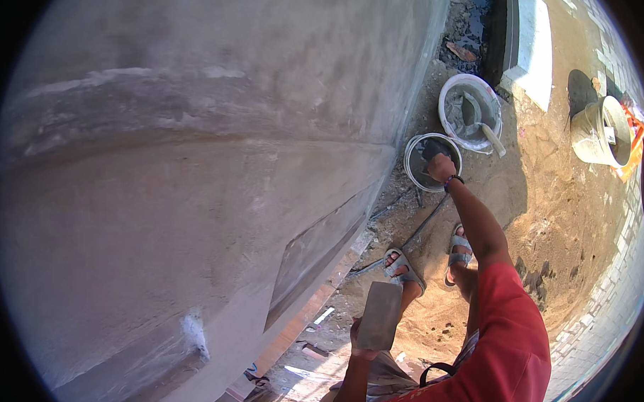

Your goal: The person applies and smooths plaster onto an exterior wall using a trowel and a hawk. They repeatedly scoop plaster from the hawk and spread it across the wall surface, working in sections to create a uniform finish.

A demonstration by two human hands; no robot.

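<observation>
My left hand (359, 340) grips a grey rectangular plastering float (381, 315), its flat face turned up in front of my legs. Reaching away from me, my right hand (441, 167) is closed over the near bucket of water (408, 167). A dark, soft-looking lump (431, 149) is in its fingers; its exact kind cannot be made out. Touching that bucket on its far side is a white bucket (442, 105) holding grey wet mortar. A tool with a pale handle (493, 140) leans over the white bucket's rim.
A large grey plastered wall (194, 205) fills the left side. Another pale bucket (589, 136) lies tipped at the right beside orange material (632, 151). A dark hose (429, 218) crosses the sandy ground near my sandals. Pale blocks (529, 45) edge a wet ditch (475, 18) at the back.
</observation>
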